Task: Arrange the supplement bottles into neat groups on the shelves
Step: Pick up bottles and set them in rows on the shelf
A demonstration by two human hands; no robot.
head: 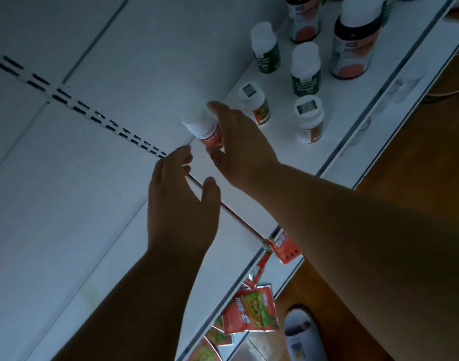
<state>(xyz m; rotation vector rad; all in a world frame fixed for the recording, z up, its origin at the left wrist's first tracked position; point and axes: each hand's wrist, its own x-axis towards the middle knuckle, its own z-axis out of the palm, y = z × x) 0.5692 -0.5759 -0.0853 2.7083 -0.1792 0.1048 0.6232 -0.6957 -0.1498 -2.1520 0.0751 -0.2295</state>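
Red-labelled supplement bottle point(207, 128) at the back corner of the shelf point(280, 157), long axis tilted, cap toward the back panel. Right hand point(239, 149) grips it, thumb and fingers around its body. Left hand point(179, 196) spread, empty, just beside and below, not touching.

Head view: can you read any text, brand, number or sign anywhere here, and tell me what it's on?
Nothing is legible.
Red-label bottle in the right hand: print blurred.
Green-label bottles: white print too small.
Large dark bottle: label blurred.
Caps of the two short bottles: square stickers, unreadable.
Red packets on the lower shelf: large white characters, blurred.
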